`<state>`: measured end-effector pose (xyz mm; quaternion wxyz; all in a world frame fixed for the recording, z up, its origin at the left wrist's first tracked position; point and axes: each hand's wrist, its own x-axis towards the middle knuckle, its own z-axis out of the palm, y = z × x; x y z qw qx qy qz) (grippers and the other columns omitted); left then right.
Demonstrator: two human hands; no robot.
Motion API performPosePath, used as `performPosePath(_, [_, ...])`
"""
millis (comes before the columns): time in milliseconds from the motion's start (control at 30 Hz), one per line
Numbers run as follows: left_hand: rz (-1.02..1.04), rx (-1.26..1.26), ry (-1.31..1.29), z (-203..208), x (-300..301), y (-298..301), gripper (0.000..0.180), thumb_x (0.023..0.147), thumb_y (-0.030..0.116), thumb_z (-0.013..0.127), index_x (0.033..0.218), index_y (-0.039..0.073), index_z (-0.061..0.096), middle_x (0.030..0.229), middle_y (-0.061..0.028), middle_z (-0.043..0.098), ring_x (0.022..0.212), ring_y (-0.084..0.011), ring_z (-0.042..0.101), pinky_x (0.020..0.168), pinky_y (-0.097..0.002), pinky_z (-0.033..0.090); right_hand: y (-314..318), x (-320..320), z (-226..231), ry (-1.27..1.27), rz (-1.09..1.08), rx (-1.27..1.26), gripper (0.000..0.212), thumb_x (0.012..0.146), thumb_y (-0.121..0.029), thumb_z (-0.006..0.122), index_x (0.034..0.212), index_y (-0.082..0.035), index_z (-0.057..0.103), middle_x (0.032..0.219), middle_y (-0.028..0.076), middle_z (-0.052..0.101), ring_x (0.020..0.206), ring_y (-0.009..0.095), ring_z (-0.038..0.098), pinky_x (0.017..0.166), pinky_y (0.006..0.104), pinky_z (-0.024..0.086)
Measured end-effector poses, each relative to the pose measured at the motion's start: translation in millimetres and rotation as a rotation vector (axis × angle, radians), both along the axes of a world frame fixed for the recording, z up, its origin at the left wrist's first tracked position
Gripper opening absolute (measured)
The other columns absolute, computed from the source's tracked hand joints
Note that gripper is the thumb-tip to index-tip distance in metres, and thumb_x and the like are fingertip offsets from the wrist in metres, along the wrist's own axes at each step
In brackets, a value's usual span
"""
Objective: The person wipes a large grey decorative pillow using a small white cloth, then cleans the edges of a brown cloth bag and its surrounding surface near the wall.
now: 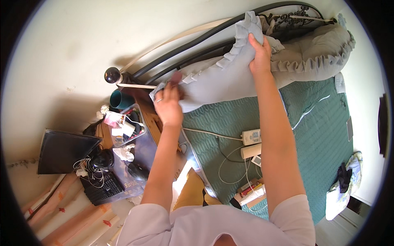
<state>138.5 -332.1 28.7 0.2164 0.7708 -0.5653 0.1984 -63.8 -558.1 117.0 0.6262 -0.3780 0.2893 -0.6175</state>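
Note:
A light grey pillow (221, 84) with a ruffled edge stretches between my two hands, over the head end of the bed. Around its far edge, my right hand (260, 57) is closed, thumb pointing up along the cloth. At the left corner my left hand (168, 107), with a ring on one finger, has its fingers curled over the fabric. Those fingers are slightly smeared by motion. A small reddish-brown blur (176, 77) shows just past them; I cannot make out what it is. Another grey ruffled pillow (316, 53) lies to the right against the headboard.
A black metal headboard (193, 39) runs behind the pillows. The green quilted mat (320, 151) bears a power strip (251, 136), cables and a small box (251, 194). At left, a desk holds a monitor (67, 151), keyboard (103, 188), mouse (138, 171) and plastic bin (139, 133).

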Motion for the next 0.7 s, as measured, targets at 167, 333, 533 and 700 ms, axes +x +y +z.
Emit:
performPosePath(167, [-0.076, -0.411, 0.250, 44.6, -42.7, -29.2, 0.055, 0.072, -0.003, 0.056, 0.126, 0.004, 0.055, 0.142, -0.0098, 0.047, 0.092, -0.0283, 0.056, 0.087, -0.0373, 0.043, 4.1, 5.6, 0.4, 0.036, -0.014, -0.012, 0.037, 0.084, -0.012, 0.069, 0.117, 0.000, 0.056, 0.112, 0.010, 0.062, 0.101, 0.020, 0.059, 0.090, 0.0342, 0.047])
performPosePath(333, [-0.185, 0.088, 0.072, 14.9, -74.7, -74.0, 0.020, 0.079, 0.011, 0.056, 0.098, 0.008, 0.061, 0.091, -0.0084, 0.060, 0.083, -0.0269, 0.057, 0.068, -0.0395, 0.047, 5.0, -0.1, -6.3, 0.048, 0.007, -0.001, 0.038, 0.082, -0.012, 0.071, 0.115, 0.000, 0.056, 0.110, 0.010, 0.062, 0.099, 0.020, 0.059, 0.088, 0.0338, 0.047])
performPosePath(533, [0.026, 0.103, -0.034, 6.1, -4.2, -11.0, 0.030, 0.075, 0.011, 0.058, 0.104, 0.010, 0.063, 0.112, -0.0039, 0.060, 0.097, -0.0265, 0.054, 0.081, -0.0409, 0.045, -6.5, -1.6, -7.8, 0.030, 0.004, -0.042, 0.039, 0.080, -0.011, 0.073, 0.113, 0.000, 0.055, 0.107, 0.010, 0.062, 0.095, 0.020, 0.059, 0.085, 0.0326, 0.046])
performPosePath(700, [-0.062, -0.396, 0.382, 34.5, -41.6, -33.0, 0.056, 0.068, -0.008, 0.058, 0.122, 0.004, 0.057, 0.114, -0.0130, 0.061, 0.102, -0.0360, 0.055, 0.092, -0.0429, 0.042, 3.3, 5.7, -5.9, 0.035, -0.024, -0.044, 0.040, 0.080, -0.014, 0.074, 0.113, 0.000, 0.055, 0.107, 0.010, 0.062, 0.094, 0.019, 0.058, 0.084, 0.0319, 0.046])
